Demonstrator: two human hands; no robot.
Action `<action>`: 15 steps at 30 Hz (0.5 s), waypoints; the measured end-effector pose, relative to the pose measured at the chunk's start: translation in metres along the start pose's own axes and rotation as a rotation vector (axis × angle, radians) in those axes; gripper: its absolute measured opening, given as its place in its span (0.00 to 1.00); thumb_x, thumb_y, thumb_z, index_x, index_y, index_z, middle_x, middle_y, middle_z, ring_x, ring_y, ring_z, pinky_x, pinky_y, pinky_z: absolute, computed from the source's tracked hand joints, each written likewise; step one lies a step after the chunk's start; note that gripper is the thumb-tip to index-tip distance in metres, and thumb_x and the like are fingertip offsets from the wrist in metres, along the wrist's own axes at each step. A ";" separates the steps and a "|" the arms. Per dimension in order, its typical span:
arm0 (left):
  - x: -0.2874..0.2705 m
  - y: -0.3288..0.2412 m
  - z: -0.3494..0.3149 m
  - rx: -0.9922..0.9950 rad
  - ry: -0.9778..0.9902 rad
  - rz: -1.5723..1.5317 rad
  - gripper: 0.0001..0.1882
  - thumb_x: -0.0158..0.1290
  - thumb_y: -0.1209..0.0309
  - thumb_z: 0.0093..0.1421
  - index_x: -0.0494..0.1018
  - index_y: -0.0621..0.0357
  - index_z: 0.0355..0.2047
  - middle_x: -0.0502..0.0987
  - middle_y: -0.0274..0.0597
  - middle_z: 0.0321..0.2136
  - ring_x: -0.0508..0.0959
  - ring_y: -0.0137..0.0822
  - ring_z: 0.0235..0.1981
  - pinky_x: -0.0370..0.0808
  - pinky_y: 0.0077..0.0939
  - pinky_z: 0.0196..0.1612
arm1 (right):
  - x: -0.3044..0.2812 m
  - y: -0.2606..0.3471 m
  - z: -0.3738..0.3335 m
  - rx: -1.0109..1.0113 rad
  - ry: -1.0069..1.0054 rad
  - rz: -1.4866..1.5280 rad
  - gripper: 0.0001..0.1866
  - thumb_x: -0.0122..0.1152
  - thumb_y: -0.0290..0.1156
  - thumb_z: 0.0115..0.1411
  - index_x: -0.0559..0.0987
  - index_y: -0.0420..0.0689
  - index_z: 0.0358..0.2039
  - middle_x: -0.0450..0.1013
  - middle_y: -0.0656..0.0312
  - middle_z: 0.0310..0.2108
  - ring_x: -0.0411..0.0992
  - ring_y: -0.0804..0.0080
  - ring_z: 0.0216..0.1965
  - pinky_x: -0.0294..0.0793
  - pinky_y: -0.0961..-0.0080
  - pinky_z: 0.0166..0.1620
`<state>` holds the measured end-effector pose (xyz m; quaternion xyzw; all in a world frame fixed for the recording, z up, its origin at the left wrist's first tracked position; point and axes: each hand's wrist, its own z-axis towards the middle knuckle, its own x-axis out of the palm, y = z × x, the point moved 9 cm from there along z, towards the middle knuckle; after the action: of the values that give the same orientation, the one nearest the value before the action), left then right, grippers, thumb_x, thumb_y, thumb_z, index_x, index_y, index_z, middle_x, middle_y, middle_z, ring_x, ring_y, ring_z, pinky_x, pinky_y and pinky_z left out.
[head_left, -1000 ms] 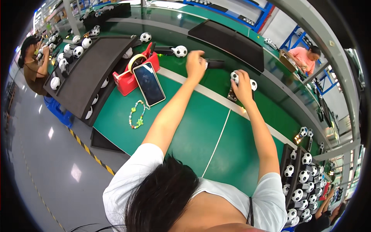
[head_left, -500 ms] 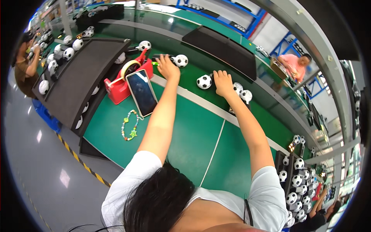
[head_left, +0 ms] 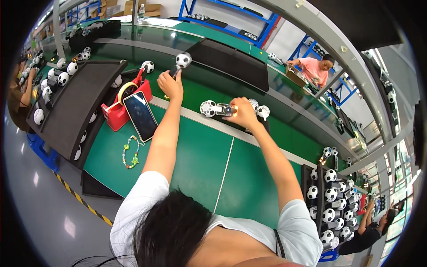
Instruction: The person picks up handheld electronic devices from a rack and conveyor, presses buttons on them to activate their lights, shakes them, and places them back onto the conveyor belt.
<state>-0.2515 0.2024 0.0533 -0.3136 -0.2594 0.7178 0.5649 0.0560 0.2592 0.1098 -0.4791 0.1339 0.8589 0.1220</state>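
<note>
In the head view, reaches up from the lower edge with both arms, set well apart. At upper left of centre, clamps the left hand (head_left: 170, 85) around the dark handle of an upright football-headed device (head_left: 183, 61), ball at top, long axis steep and leaning slightly right; white with black patches, a little blurred. At centre, grips with the right hand (head_left: 244, 113), closed on the handle end of a sideways football-headed device (head_left: 217, 109); ball pointing left, long axis nearly level. Shows exposed workings along the handle and an orange glow beside the fingers. Just beside, at right, two more footballs (head_left: 263, 111).
</note>
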 end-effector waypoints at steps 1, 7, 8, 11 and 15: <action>-0.005 -0.011 -0.007 -0.029 0.030 -0.144 0.25 0.58 0.51 0.54 0.68 0.62 0.35 0.70 0.48 0.35 0.70 0.52 0.42 0.66 0.44 0.51 | -0.007 0.006 -0.011 0.100 -0.013 -0.061 0.27 0.76 0.45 0.35 0.74 0.43 0.30 0.73 0.56 0.29 0.70 0.57 0.35 0.70 0.64 0.39; 0.010 -0.044 -0.100 -0.489 0.520 -0.690 0.27 0.50 0.49 0.61 0.68 0.67 0.37 0.77 0.50 0.31 0.78 0.39 0.31 0.73 0.34 0.33 | 0.051 0.001 -0.094 0.795 0.184 1.128 0.25 0.61 0.55 0.56 0.72 0.42 0.27 0.71 0.64 0.18 0.69 0.79 0.17 0.69 0.83 0.21; 0.016 -0.030 -0.115 -0.615 0.617 -0.749 0.26 0.51 0.49 0.61 0.68 0.66 0.37 0.77 0.48 0.30 0.78 0.36 0.30 0.73 0.31 0.33 | 0.054 0.014 -0.094 0.819 0.176 1.332 0.25 0.55 0.56 0.59 0.73 0.43 0.28 0.71 0.64 0.18 0.69 0.78 0.16 0.68 0.82 0.20; 0.018 -0.050 -0.160 -0.811 0.918 -1.182 0.23 0.48 0.53 0.63 0.66 0.64 0.41 0.75 0.45 0.33 0.79 0.36 0.31 0.76 0.30 0.35 | 0.061 0.017 -0.101 0.744 0.161 1.567 0.29 0.43 0.56 0.65 0.74 0.39 0.39 0.73 0.62 0.24 0.71 0.76 0.23 0.71 0.82 0.27; -0.024 -0.094 -0.197 -0.860 1.275 -1.240 0.19 0.46 0.59 0.65 0.63 0.63 0.45 0.75 0.49 0.37 0.78 0.41 0.40 0.76 0.37 0.45 | 0.045 0.016 -0.124 0.684 -0.002 1.749 0.20 0.56 0.41 0.62 0.69 0.40 0.48 0.75 0.56 0.39 0.75 0.68 0.38 0.76 0.72 0.43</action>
<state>-0.0406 0.2043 -0.0066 -0.6286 -0.2635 -0.1642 0.7131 0.1253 0.2051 0.0103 -0.1459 0.6915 0.5600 -0.4324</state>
